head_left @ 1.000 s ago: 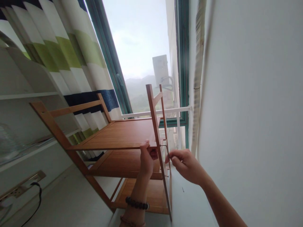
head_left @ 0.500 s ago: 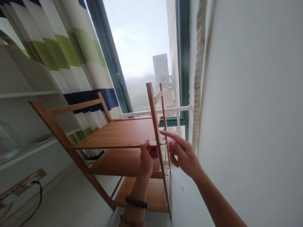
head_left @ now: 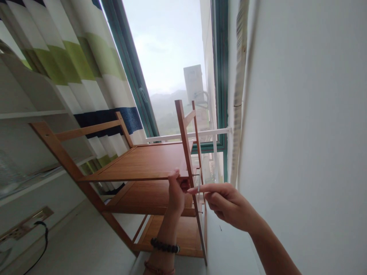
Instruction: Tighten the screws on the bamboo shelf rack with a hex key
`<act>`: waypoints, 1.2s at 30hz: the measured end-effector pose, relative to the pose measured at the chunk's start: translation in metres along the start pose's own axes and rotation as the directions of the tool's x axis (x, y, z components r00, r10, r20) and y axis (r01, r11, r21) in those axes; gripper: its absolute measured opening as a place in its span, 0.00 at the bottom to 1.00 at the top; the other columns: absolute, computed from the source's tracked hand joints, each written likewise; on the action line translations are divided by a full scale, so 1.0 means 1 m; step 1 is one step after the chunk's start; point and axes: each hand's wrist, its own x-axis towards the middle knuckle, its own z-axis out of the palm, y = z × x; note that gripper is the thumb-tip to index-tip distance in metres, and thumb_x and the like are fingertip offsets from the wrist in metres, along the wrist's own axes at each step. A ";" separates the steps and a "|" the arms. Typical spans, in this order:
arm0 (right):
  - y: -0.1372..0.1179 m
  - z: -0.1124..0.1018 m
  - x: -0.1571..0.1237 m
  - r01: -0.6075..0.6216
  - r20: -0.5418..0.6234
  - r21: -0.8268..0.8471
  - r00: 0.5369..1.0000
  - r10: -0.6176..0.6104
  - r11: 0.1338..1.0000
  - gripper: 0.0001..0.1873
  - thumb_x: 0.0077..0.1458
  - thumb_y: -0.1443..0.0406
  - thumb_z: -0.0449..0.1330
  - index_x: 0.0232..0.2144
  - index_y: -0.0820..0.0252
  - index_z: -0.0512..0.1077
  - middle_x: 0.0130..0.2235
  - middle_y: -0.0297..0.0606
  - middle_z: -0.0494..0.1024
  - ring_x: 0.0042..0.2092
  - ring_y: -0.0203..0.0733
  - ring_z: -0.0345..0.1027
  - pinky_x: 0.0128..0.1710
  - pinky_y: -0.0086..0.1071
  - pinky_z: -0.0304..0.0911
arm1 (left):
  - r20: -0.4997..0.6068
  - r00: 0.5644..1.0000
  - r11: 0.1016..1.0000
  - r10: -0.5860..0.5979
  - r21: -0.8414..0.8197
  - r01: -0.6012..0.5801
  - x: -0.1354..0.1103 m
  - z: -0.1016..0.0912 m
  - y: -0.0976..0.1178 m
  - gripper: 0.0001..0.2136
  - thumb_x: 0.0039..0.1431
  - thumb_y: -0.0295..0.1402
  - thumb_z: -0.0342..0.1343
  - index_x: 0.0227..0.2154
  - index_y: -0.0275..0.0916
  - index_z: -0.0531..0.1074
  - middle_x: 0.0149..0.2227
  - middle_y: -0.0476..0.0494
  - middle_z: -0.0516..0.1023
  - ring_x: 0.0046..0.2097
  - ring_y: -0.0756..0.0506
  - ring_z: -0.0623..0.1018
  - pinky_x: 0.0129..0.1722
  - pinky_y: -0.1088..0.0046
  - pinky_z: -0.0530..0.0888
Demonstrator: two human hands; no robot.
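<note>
A striped curtain [head_left: 86, 61] hangs at left, behind a wooden rack [head_left: 146, 196] standing before the window [head_left: 169, 49]. The left hand [head_left: 176, 193] is clamped on the front edge of the rack's top board [head_left: 137, 162], beside the right front post [head_left: 185, 141]. Outside that post, the right hand [head_left: 229, 202] sets its extended index finger against a thin metal key [head_left: 198, 181]; whether it grips cannot be determined.

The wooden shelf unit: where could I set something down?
The top board shows bare wood between the left front post and the left hand; the middle board shows some below. The right front post is crowded by that hand and the right hand.
</note>
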 end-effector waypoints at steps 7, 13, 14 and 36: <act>-0.002 0.008 0.027 0.069 -0.255 0.087 0.966 -0.045 0.994 0.16 0.54 0.67 0.47 0.41 0.61 0.72 0.18 0.25 0.48 0.19 0.28 0.39 0.16 0.22 0.39 | 0.035 0.997 0.998 -0.062 0.024 0.061 0.000 -0.002 0.001 0.20 0.39 0.51 0.44 0.11 0.37 0.63 0.12 0.50 0.63 0.16 0.53 0.59 0.16 0.77 0.55; 0.019 -0.006 0.048 0.022 -0.401 -0.294 0.905 -0.144 0.956 0.19 0.50 0.70 0.45 0.42 0.58 0.70 0.18 0.25 0.56 0.19 0.30 0.47 0.19 0.24 0.46 | 0.054 0.998 0.999 -0.037 0.011 0.036 -0.001 -0.002 0.002 0.20 0.41 0.51 0.44 0.12 0.37 0.62 0.11 0.53 0.59 0.15 0.54 0.56 0.16 0.78 0.52; 0.024 -0.008 0.046 -0.018 -0.381 -0.353 0.916 -0.126 0.935 0.20 0.50 0.70 0.46 0.42 0.58 0.71 0.17 0.26 0.56 0.19 0.30 0.48 0.20 0.24 0.46 | 0.069 0.997 0.999 -0.037 0.011 0.037 -0.002 -0.002 0.002 0.20 0.41 0.51 0.44 0.11 0.38 0.61 0.10 0.53 0.58 0.15 0.54 0.55 0.16 0.78 0.52; -0.006 0.005 0.013 0.124 -0.260 -0.283 0.944 -0.201 0.951 0.21 0.59 0.65 0.45 0.54 0.59 0.63 0.20 0.27 0.50 0.21 0.30 0.42 0.20 0.25 0.43 | 0.079 0.996 0.997 -0.040 0.063 0.035 0.000 -0.004 0.000 0.22 0.43 0.52 0.42 0.13 0.37 0.63 0.12 0.51 0.61 0.17 0.52 0.59 0.17 0.77 0.55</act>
